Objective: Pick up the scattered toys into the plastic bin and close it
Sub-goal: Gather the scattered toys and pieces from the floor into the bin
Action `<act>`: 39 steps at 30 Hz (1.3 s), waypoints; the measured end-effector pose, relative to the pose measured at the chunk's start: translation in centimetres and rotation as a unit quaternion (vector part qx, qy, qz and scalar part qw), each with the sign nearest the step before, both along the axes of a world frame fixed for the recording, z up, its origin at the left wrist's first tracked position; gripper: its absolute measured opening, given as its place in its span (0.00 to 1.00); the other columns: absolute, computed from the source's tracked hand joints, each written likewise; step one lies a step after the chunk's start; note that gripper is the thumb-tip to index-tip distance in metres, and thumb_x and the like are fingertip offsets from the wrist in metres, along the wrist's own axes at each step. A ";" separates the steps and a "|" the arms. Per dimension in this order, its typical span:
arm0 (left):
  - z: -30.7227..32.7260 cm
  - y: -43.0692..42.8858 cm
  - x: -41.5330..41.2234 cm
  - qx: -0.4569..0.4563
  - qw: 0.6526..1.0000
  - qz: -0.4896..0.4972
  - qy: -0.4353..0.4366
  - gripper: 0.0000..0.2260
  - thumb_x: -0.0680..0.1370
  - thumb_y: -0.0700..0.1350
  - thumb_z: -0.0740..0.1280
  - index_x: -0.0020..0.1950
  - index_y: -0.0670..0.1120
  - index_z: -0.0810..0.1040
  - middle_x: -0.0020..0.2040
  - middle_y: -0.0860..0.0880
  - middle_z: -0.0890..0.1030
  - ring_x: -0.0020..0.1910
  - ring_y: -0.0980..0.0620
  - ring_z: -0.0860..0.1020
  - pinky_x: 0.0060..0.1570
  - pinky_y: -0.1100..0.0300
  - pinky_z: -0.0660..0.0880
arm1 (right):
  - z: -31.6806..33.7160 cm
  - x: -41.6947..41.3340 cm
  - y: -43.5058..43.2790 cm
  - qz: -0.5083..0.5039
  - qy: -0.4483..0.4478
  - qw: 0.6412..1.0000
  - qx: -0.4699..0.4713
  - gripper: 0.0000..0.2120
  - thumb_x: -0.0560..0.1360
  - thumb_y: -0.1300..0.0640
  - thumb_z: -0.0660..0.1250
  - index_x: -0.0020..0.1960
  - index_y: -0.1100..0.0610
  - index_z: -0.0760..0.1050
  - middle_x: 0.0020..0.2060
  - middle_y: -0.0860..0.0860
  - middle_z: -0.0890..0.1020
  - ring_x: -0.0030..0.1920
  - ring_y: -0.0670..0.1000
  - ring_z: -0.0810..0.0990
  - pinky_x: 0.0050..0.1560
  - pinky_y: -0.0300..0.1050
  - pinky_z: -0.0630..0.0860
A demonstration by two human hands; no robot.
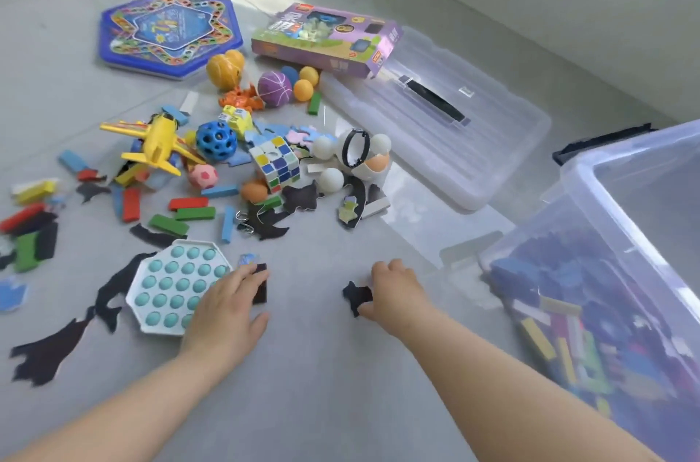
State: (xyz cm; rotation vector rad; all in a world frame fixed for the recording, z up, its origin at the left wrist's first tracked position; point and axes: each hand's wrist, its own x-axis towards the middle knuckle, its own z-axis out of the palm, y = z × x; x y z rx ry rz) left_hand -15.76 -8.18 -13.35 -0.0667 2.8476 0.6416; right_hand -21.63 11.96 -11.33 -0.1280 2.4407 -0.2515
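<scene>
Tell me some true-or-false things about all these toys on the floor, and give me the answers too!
1. The big clear plastic bin already has toys inside. True.
2. The clear plastic lid is closed on the bin. False: it lies on the floor, beside the bin.
3. The right hand pinches a small dark flat puzzle piece. True.
4. The left hand holds the yellow toy plane. False: the plane lies on the floor, and the left hand is down by the white octagonal bubble-pop toy.
5. The purple cardboard box is inside the bin. False: it rests partly on the lid.
</scene>
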 end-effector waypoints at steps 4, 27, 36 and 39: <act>-1.2 -1.9 1.3 -0.009 0.997 -0.023 0.078 0.20 0.67 0.45 0.68 0.58 0.46 0.73 0.55 0.42 0.80 0.56 0.44 0.77 0.48 0.49 0.77 | -1.5 0.5 -0.2 -0.032 0.007 0.999 0.009 0.14 0.74 0.53 0.65 0.53 0.56 0.62 0.52 0.54 0.67 0.62 0.56 0.67 0.46 0.42 0.63; -0.2 -8.9 2.2 0.003 0.952 0.298 -0.071 0.32 0.67 0.47 0.74 0.68 0.49 0.65 0.65 0.48 0.74 0.66 0.45 0.68 0.62 0.51 0.62 | -2.3 -2.1 -7.3 -0.096 -0.019 0.992 -0.084 0.05 0.75 0.65 0.57 0.46 0.59 0.61 0.37 0.51 0.69 0.43 0.55 0.69 0.37 0.41 0.65; -0.1 -10.4 -0.5 0.041 0.936 0.279 -0.211 0.42 0.63 0.46 0.76 0.71 0.49 0.55 0.66 0.45 0.66 0.66 0.45 0.66 0.64 0.52 0.65 | -3.0 0.1 -13.5 -0.169 -0.052 0.952 -0.250 0.18 0.73 0.60 0.65 0.61 0.59 0.64 0.33 0.44 0.69 0.34 0.48 0.72 0.32 0.39 0.66; -0.6 -10.8 0.0 0.090 0.929 0.280 -0.224 0.40 0.56 0.49 0.75 0.65 0.50 0.64 0.59 0.46 0.70 0.57 0.47 0.67 0.60 0.53 0.70 | -3.0 -0.1 -14.1 -0.143 -0.023 0.970 -0.195 0.19 0.74 0.58 0.64 0.62 0.59 0.62 0.48 0.51 0.78 0.48 0.56 0.77 0.42 0.42 0.69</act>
